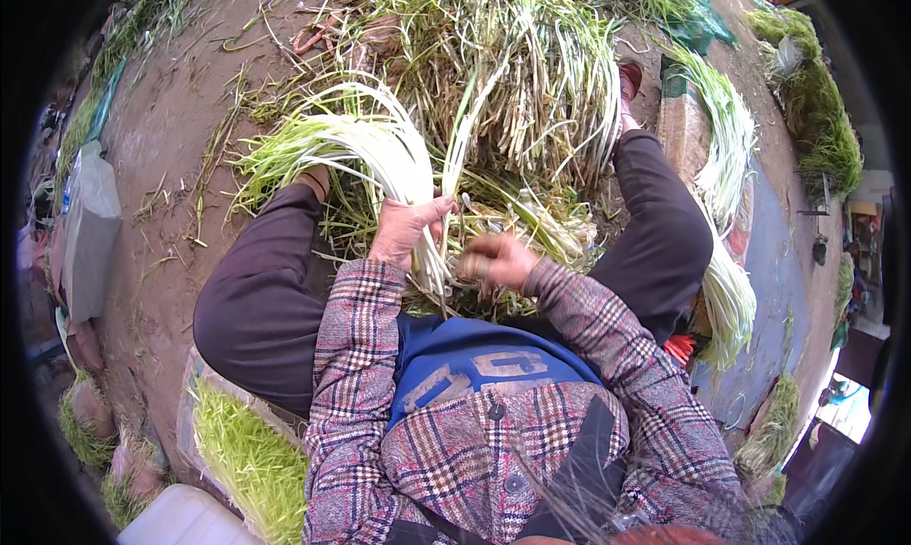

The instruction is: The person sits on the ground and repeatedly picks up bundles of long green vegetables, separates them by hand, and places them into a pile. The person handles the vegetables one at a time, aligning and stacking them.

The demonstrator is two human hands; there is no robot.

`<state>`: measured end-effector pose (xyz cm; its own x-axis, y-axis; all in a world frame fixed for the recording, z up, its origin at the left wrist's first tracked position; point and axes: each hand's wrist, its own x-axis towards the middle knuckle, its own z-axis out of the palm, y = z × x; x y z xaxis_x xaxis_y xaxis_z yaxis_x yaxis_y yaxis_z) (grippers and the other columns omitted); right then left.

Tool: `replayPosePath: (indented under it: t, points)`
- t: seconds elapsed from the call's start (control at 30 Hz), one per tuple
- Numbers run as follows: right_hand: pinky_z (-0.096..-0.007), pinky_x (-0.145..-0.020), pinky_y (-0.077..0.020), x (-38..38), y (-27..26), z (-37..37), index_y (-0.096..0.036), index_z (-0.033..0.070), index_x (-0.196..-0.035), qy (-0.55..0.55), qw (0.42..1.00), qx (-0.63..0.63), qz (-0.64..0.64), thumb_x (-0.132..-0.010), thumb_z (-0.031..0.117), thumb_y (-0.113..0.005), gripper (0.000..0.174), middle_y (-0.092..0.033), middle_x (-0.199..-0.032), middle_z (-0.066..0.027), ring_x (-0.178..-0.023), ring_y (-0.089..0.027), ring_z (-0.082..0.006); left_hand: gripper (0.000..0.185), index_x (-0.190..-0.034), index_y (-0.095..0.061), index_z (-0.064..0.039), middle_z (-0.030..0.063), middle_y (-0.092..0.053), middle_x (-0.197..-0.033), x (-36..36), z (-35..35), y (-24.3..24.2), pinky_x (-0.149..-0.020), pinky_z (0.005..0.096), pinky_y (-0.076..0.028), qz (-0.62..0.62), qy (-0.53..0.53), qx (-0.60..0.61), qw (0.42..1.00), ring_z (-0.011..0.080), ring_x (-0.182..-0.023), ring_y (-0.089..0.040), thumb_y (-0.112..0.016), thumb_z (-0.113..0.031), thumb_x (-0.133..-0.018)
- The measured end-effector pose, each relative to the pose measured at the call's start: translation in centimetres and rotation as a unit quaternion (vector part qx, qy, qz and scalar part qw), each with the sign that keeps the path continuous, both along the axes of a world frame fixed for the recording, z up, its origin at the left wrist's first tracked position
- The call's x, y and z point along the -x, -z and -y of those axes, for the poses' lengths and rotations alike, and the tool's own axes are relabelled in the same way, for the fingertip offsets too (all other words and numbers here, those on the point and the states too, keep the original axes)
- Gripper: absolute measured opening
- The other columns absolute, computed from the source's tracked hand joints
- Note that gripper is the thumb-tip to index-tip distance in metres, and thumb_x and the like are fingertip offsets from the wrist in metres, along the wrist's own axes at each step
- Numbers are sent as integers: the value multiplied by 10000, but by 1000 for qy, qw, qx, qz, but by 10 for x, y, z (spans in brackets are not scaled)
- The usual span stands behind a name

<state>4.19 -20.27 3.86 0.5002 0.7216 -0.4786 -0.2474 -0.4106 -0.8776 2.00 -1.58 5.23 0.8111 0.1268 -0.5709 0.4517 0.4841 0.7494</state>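
Observation:
My left hand (pixel 407 230) is closed around a thick bunch of chive-like greens (pixel 398 150). Their white stalks arch up and over to yellow-green tips on the left. A few thinner stalks (pixel 466 129) stand upright by the thumb of that hand. Just to the right, close to the lower stalk ends, is my right hand (pixel 502 260). Its fingers are curled and blurred by motion, so whether they pinch anything is unclear. Beneath both hands lie loose stalks and pale trimmings (pixel 555 225).
A large heap of untidy greens (pixel 527 68) spreads ahead between my feet. On the right, pale stalk bunches (pixel 726 154) lie across a block-like support (pixel 680 129). Cut greens (pixel 249 459) are packed at lower left. A grey bag (pixel 92 239) stands at far left.

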Motion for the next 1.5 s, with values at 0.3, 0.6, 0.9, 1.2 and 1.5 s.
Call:
replayPosePath:
  t: [0.3, 0.6, 0.9, 1.2, 1.5]
  points:
    - [-160, -370, -317, -43, 13, -45, -617, 106, -852, 340, 900, -117, -247, -790, 167, -670, 103, -585, -693, 52, -504, -455, -17, 211, -886, -601, -10, 21, -613, -683, 3, 2, 6, -419, 177, -396, -14, -5, -119, 993, 65, -471, -508, -725, -69, -726]
    - [-182, -366, -302, -35, 23, -47, -558, 95, -740, 357, 921, -104, -112, -781, 201, -703, 185, -553, -629, 40, -467, -436, -29, 195, -866, -589, -8, 21, -593, -653, 3, 8, 13, -404, 187, -399, -8, -22, -91, 996, 73, -447, -499, -716, -59, -728]
    - [-210, -446, -362, -30, 10, -42, -582, 48, -767, 319, 945, -77, -10, -830, 177, -646, 158, -532, -616, 43, -517, -433, -34, 165, -877, -587, -29, 8, -598, -667, 2, 15, 16, -399, 183, -388, 22, -80, -39, 996, 63, -461, -499, -699, -78, -766]
    - [-210, -507, -388, -18, 13, -37, -596, 33, -814, 322, 941, -106, 15, -820, 134, -631, 107, -550, -664, 20, -588, -463, -52, 161, -887, -592, -27, 10, -604, -682, 0, 16, 13, -384, 184, -402, 24, -70, -63, 995, 63, -460, -507, -691, -58, -764]
    - [-250, -541, -469, 22, -39, 0, -542, 54, -881, 154, 986, -47, -32, -839, 145, -597, 114, -601, -777, -46, -629, -533, -84, 174, -982, -522, -36, 35, -593, -741, 7, -5, -5, -438, 203, -428, 77, -95, 165, 979, 59, -509, -498, -607, -77, -835]
